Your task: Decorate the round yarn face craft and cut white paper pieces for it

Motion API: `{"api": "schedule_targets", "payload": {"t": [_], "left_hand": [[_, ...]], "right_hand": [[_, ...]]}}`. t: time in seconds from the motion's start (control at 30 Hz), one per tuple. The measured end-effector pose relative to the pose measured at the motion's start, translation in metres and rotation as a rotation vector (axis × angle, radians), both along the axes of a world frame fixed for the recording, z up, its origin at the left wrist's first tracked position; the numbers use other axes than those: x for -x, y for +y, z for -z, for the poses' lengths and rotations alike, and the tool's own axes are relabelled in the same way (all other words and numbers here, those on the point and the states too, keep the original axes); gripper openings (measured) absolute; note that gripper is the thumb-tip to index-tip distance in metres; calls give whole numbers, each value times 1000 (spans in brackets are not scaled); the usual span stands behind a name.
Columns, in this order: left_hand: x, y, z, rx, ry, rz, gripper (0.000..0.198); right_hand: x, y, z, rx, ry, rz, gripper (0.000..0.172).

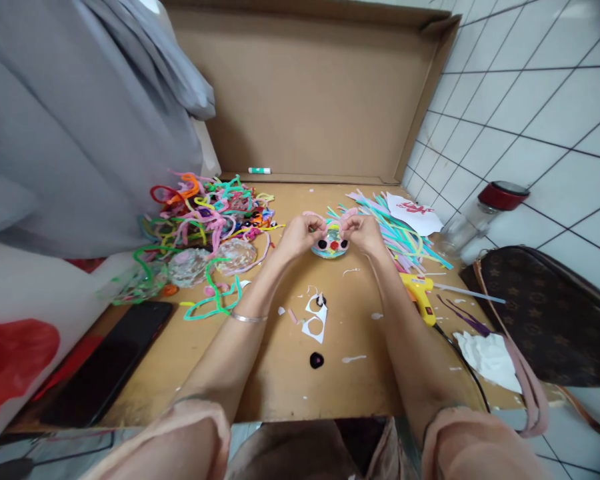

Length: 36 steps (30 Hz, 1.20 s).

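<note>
A small face-like craft (333,253) stands on the table in front of me, with two black round eyes, a red nose and a blue lower rim. Pink fuzzy loops stick up at its top left and top right like ears. My left hand (303,235) is closed in a pinch at the left pink ear (314,215). On the other side, my right hand (364,233) pinches the right pink ear (349,214). The fingers partly cover both ears and the craft's upper sides.
Left lie tangled pipe cleaners (215,213), transparent plastic pieces (187,267) and a black phone (113,360). Right are straight pipe cleaners (405,233), a yellow glue gun (420,293), a tissue (487,360), a bottle (473,217) and a brown bag (545,313). White cut scraps (314,327) lie nearer me.
</note>
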State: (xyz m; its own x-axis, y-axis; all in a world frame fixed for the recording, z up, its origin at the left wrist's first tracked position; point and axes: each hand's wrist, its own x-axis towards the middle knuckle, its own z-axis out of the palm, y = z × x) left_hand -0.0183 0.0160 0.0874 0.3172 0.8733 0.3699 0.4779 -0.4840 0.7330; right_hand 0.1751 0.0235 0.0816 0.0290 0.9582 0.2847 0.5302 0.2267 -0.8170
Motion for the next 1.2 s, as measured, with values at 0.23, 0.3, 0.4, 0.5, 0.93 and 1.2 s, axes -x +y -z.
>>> {"api": "schedule_targets", "payload": {"t": [0.23,0.3,0.4,0.5,0.93,1.2], "left_hand": [[-3,-1,-2,26,-25,-12,10],[-5,0,-2,32,-45,-21,9],[-7,0,0,28,-60,-34,9],[-8,0,2,30,-67,-44,12],[-3,1,-2,-1,-20,-16,7],[0,1,-1,-3,-41,-27,7]], "right_hand": [[1,-4,-4,16,-4,14,8],[2,-4,-4,22,-5,21,8],[2,-4,-4,26,-2,25,8],[2,-4,-5,28,2,26,8],[6,-6,-3,24,41,28,9],[9,-6,-3,17,48,29,8]]}}
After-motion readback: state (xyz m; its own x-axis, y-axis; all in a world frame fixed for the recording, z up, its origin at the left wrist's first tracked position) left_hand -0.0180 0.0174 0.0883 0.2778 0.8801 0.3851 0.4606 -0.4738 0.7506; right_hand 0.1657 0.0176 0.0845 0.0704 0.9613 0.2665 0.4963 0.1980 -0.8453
